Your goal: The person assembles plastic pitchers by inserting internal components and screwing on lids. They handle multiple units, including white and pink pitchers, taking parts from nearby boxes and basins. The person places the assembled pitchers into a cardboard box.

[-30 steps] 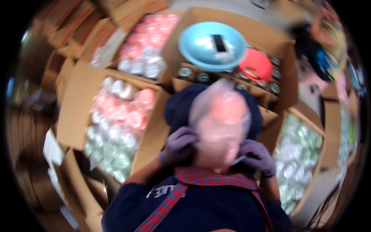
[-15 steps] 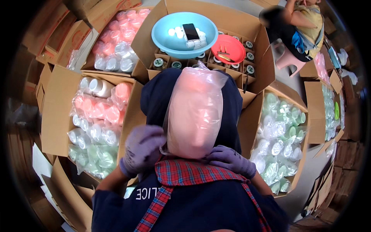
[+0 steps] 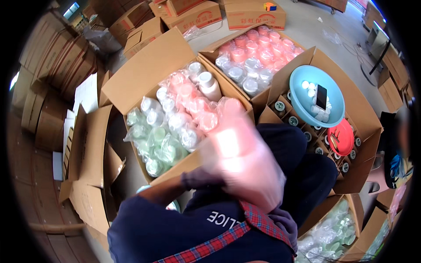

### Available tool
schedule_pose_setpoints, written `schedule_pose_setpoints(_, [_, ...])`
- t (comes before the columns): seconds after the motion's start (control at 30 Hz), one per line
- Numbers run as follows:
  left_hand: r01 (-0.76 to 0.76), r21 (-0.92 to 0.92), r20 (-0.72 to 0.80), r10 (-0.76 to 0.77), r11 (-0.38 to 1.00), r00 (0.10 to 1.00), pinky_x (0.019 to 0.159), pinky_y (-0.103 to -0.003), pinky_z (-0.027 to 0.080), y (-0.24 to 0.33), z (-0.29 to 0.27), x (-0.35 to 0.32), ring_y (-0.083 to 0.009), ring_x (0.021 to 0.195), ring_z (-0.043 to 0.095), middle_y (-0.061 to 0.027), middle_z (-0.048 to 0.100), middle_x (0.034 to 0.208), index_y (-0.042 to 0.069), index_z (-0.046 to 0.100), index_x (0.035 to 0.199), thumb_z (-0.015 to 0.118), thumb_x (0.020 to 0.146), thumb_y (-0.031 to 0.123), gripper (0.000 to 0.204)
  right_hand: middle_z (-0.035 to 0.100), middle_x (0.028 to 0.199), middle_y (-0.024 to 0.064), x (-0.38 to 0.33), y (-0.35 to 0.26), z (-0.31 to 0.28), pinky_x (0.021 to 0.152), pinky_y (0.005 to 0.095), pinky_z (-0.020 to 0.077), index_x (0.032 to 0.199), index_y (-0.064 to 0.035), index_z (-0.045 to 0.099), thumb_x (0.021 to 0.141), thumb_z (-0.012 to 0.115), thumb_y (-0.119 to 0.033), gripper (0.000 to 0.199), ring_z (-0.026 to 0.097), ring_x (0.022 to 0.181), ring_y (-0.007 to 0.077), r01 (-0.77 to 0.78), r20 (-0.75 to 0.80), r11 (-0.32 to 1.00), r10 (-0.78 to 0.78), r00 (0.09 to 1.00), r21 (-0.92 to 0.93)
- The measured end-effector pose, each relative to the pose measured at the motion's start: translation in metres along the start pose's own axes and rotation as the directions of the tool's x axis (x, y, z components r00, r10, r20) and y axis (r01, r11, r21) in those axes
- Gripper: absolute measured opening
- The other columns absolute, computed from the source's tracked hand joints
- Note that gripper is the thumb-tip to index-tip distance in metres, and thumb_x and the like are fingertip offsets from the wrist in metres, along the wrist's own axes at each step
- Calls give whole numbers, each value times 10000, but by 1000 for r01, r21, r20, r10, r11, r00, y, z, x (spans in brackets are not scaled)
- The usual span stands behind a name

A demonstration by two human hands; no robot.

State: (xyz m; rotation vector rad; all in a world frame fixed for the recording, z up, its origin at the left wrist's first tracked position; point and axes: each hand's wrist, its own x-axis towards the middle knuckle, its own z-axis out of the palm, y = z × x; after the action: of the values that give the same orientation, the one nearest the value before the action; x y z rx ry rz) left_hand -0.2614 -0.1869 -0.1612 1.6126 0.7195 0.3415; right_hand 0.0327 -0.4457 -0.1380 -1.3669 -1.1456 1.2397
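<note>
A bulky pink bundle in a clear plastic bag (image 3: 250, 175) is tilted leftward above my lap, blurred by motion. My left hand (image 3: 210, 160), in a purple glove, lies against the bag's left side; its fingers are too smeared to make out. Low by the bag's right end is my right hand (image 3: 284, 225), also gloved in purple, its fingers hidden. The bag's upper end reaches over the near right edge of a carton (image 3: 175, 171) holding several bagged cups or bottles in pink, white and green. A white bottle (image 3: 208, 85) stands out among them.
Ahead to the right, a divided carton (image 3: 368, 153) of lidded jars carries a blue basin (image 3: 298, 103) with white caps and a phone (image 3: 321, 96), plus a red dish (image 3: 345, 131). Another carton of pink and white bagged goods (image 3: 263, 48) stands behind. Stacked boxes (image 3: 57, 105) line the left.
My view has turned to the left. The bagged bundle has swung from upright on my lap toward the left carton, and my left hand has come up against its side.
</note>
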Motion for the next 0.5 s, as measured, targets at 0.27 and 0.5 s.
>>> schedule_pose_setpoints(0.27, [-58,-168,-656,-67,984,752,839,-416,543,-98,-171,38,-237,912,649,-138,692,1023,-19,675,1027,675,931,180,221,652,1120,152,71,-17,-24,895,331,513,1151,32,658,857,550,-93,337,645,995,227,-171,-226,983,180,957,59])
schedule_pose_setpoints(0.5, [298,547,-600,119,782,791,872,-386,509,-153,-233,184,-273,996,621,-137,669,1075,59,642,1170,745,835,257,402,660,1119,161,87,-26,-25,903,330,502,1148,62,647,867,565,-146,359,644,1004,237,-273,-228,961,276,934,46])
